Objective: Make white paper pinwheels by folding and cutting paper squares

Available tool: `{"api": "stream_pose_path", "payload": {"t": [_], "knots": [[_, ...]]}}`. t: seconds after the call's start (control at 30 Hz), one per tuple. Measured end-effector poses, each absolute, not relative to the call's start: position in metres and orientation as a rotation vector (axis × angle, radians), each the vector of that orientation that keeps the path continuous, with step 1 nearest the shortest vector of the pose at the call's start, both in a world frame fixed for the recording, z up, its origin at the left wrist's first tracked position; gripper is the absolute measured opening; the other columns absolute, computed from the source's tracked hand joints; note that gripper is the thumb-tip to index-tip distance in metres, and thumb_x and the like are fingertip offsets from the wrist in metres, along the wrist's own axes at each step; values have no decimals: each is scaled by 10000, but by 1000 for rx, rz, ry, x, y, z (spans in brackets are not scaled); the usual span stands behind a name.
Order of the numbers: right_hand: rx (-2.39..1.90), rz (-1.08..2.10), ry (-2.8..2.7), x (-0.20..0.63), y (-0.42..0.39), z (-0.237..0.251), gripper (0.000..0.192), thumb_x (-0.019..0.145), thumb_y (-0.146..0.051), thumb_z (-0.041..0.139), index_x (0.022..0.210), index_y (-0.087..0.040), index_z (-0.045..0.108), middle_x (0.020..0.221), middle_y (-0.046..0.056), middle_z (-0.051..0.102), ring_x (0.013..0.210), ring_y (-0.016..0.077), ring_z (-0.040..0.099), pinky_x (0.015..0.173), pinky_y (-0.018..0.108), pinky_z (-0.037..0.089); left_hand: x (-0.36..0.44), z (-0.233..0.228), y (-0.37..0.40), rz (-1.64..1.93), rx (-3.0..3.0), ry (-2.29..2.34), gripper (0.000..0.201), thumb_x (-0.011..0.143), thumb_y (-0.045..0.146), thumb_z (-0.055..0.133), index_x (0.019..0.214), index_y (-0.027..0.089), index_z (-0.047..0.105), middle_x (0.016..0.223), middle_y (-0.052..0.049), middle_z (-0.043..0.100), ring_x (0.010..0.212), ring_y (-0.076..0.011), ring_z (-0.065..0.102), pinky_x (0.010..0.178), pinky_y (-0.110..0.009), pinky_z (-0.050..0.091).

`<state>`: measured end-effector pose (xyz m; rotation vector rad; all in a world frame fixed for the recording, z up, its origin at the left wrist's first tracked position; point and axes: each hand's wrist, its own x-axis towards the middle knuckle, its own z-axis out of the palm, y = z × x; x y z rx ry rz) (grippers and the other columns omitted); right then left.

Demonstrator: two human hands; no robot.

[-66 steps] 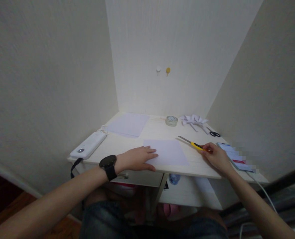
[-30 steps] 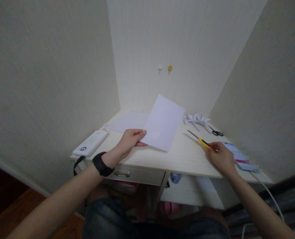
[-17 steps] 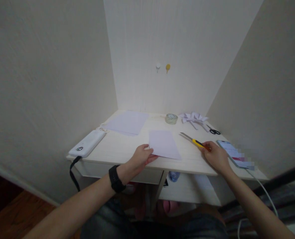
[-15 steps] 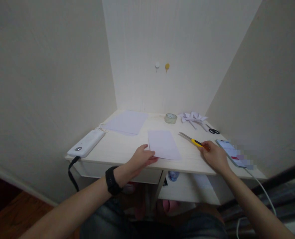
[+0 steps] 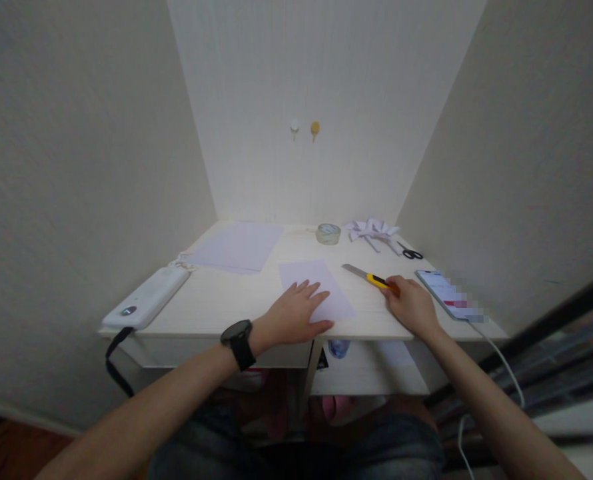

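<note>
Two risks stand out, larger first: my right hand (image 5: 410,307) is clenched around the yellow utility knife (image 5: 371,278), blade bared toward 10 o'clock; a slip could nick my left hand (image 5: 296,315), spread flat on the paper sheet (image 5: 314,285). The sheet nears the desk (image 5: 216,303) front edge; free room lies at 12 o'clock.

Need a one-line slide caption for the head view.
Left hand flat on a paper sheet, right hand holding a yellow utility knife on the desk.
</note>
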<state>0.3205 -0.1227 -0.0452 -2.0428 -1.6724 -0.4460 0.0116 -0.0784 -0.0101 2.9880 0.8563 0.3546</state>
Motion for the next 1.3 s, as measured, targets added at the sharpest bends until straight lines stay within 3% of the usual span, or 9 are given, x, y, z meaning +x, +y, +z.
{"api": "stream_pose_path", "payload": {"t": [0.1,0.27,0.47,0.57,0.77,0.9,1.0,1.1,1.3], "knots": [[-2040,-471,-1688,318,-124,-44,278,901,-343,519,1077,-173,652,926,137,701,831,270,659,726,347,468,20,-17,-72,259,2981,887,709,930,626,384,1458,153,411,1535,-222,343,1407,-402,322,1104,-575,277],[-2060,-464,-1686,316,-125,-43,294,909,-354,505,1091,-173,646,940,143,702,825,275,658,706,351,464,30,-15,-66,277,3000,933,635,941,595,391,1393,161,494,1470,-214,446,1329,-401,434,1050,-578,351],[-2065,-477,-1704,314,-127,-41,284,904,-342,514,1081,-172,657,922,138,703,835,267,655,698,337,452,41,-7,-67,397,2983,1047,436,996,414,340,1037,147,681,1059,-141,708,1006,-272,651,875,-401,493],[-2066,-467,-1685,309,-131,-38,272,903,-340,512,1066,-176,656,900,120,700,832,256,652,698,326,445,44,-4,-68,408,2936,1266,479,1006,370,287,926,155,707,925,-131,728,839,-260,686,756,-379,501],[-2085,-378,-1768,281,-143,-27,251,883,-329,543,1069,-200,653,870,89,693,809,234,652,678,297,421,53,-4,-68,435,2928,1442,509,1002,364,288,898,143,735,883,-153,734,814,-276,697,717,-373,489],[-2076,-341,-1853,261,-144,-23,228,880,-312,554,1056,-209,657,859,87,690,794,232,652,662,293,408,55,-4,-71,470,2902,1384,571,1010,457,246,964,151,726,915,-154,734,853,-279,697,750,-383,495],[-2064,-313,-1857,256,-139,-25,213,880,-310,558,1036,-210,662,860,87,689,790,229,650,668,294,407,46,0,-61,547,2923,1149,561,1010,495,225,1208,181,646,1098,-124,718,1047,-266,659,885,-387,483],[-2074,-278,-1829,257,-133,-28,210,873,-312,564,1027,-213,666,868,87,690,779,228,647,664,298,405,27,4,-37,463,3013,826,520,1001,476,312,1381,189,521,1424,-86,542,1396,-273,381,1118,-422,314],[-2022,-180,-1791,263,-125,-33,204,878,-311,557,1017,-213,670,891,82,702,825,233,648,707,307,420,-5,-6,-3,92,3012,703,676,934,672,314,1495,299,371,1585,-67,299,1464,-352,218,1153,-528,196]]}}
